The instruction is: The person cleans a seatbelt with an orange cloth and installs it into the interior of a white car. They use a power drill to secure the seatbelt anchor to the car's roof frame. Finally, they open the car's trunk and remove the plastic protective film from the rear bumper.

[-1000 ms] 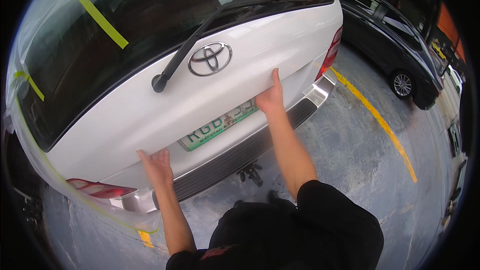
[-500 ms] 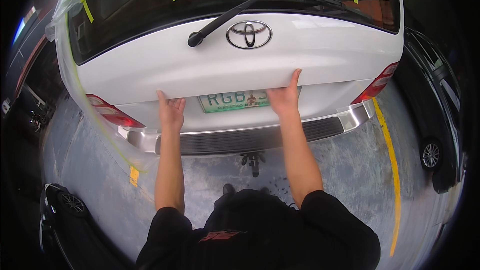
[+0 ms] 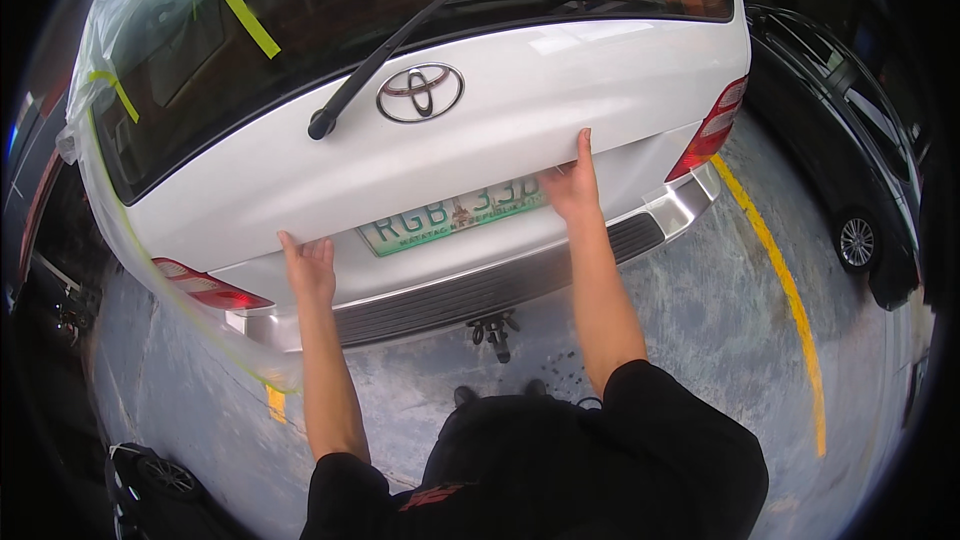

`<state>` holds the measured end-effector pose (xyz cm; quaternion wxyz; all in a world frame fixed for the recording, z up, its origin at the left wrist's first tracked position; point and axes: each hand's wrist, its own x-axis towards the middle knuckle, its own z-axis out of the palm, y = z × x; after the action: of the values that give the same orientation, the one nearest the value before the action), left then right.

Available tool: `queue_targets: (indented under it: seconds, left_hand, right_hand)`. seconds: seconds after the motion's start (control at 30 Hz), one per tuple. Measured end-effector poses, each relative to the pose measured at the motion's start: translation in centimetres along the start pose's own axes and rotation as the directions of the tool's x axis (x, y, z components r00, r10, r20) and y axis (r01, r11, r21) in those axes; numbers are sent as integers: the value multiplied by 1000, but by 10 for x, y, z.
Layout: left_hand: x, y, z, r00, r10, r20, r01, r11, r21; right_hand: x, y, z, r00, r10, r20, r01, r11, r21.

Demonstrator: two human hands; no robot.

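Note:
A white vehicle's tailgate [image 3: 480, 130] spans the view, with an oval chrome emblem and a dark rear window above. My left hand [image 3: 311, 268] grips its lower edge left of the green and white licence plate [image 3: 440, 220]. The thumb lies on the outer panel, and the other fingers curl up at the lip, their tips partly hidden. At the plate's right end, my right hand [image 3: 573, 188] holds the same edge, thumb raised against the panel and fingers tucked beneath. Below both hands runs the silver bumper with its black ribbed step [image 3: 450, 288].
Clear masking film [image 3: 95, 160] and yellow-green tape [image 3: 242, 8] cover the vehicle's left side and window. A rear wiper [image 3: 390, 45] crosses the glass. A tow hitch [image 3: 494, 336] juts below the bumper. Dark cars stand at right [image 3: 855, 150] and lower left [image 3: 165, 480].
The vehicle now appears tilted and farther left in view. My right hand has shifted rightward along the tailgate edge, uncovering more of the plate. My left hand keeps its hold.

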<state>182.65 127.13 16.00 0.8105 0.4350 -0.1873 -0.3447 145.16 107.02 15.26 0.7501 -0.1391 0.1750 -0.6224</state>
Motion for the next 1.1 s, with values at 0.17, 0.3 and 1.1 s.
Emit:
queue_targets:
  seconds: [0.17, 0.3, 1.1]
  left_hand:
    - [-7, 5, -1, 999, -22, -37, 21, 999, -31]
    - [-6, 2, 2, 999, -11, -46, 9, 1000, -27]
    - [-46, 82, -70, 699, 712, -71, -385, 458, 801]
  right_hand:
    - [20, -17, -8, 991, -129, 44, 128, 991, 34]
    - [20, -25, -10, 996, -84, -18, 84, 996, -38]
    - [-40, -52, 16, 964, -259, -50, 253, 962, -103]
